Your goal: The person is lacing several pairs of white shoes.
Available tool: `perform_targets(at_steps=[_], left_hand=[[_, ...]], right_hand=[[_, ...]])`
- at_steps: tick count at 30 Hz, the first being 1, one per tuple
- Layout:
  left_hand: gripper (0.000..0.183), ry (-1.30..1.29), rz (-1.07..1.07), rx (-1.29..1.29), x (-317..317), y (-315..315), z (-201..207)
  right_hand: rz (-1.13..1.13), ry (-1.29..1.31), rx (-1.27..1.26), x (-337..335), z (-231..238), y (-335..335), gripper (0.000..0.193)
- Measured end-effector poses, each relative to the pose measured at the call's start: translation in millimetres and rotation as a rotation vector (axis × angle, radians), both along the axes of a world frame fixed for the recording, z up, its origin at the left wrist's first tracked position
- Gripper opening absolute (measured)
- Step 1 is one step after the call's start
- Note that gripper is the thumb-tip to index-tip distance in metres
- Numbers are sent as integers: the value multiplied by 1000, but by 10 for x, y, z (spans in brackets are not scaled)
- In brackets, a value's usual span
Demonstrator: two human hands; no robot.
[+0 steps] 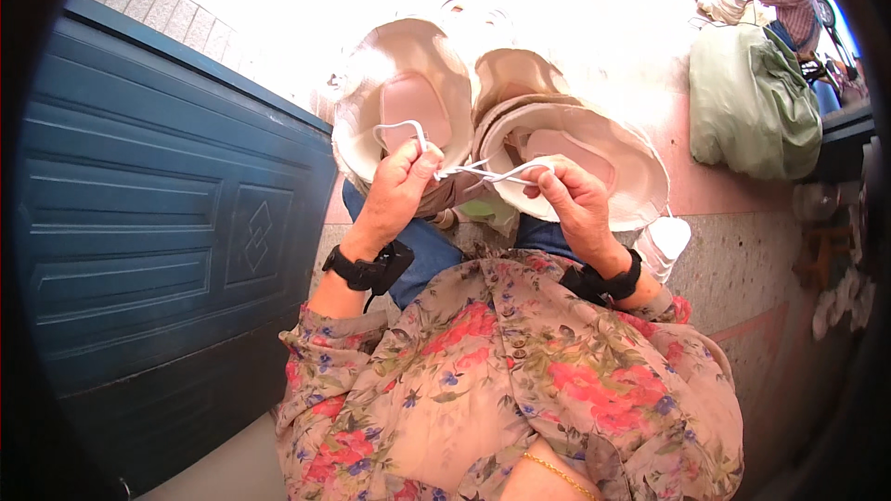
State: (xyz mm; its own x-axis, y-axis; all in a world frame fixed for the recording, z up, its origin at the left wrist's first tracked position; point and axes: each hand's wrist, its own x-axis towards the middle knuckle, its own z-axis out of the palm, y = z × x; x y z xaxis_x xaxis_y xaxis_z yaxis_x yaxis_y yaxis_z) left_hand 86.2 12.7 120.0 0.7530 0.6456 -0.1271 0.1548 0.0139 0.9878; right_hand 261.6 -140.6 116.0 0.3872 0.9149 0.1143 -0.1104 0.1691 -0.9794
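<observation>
A white cord (483,171) runs between my two hands, crossed and twisted over itself in the middle. My left hand (401,181) pinches it between thumb and fingers, and a loose loop curls up above that hand. Off to the right, my right hand (575,197) grips a loop of the same cord between thumb and forefinger. Just beyond the hands lie cream, bowl-shaped pieces: a left one (357,102) with a pinkish oval bottom, and a right one (640,158) resting against others like it. They sit above my knees; what supports them is hidden.
A dark blue panelled door (139,195) stands close on my left. Toward the upper right a person (789,5) in a striped shirt is beside a large green sack (752,102). A white rounded object (664,243) is by my right wrist, with paving around it.
</observation>
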Motion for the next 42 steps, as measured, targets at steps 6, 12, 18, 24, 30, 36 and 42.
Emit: perform_targets(at_steps=[6,12,18,24,30,36,42], left_hand=[[25,-36,-30,159,-90,-112,172],[23,30,-61,296,-248,-271,377],[21,-80,-41,285,-297,-412,494],[22,-12,160,111,-295,-601,488],[22,-104,354,-261,-249,-548,385],[21,-39,295,-467,-164,-440,289],[25,30,178,-419,-71,-405,333]], right_hand=[[141,115,48,-41,148,-130,22],[178,-114,161,-71,511,-217,20],[247,446,-16,-221,399,-259,21],[519,1138,-445,-298,-500,95,17],[482,1008,-389,-499,-155,580,20],[501,835,-159,-566,-262,631,27],[441,730,-183,-540,-312,656,23]])
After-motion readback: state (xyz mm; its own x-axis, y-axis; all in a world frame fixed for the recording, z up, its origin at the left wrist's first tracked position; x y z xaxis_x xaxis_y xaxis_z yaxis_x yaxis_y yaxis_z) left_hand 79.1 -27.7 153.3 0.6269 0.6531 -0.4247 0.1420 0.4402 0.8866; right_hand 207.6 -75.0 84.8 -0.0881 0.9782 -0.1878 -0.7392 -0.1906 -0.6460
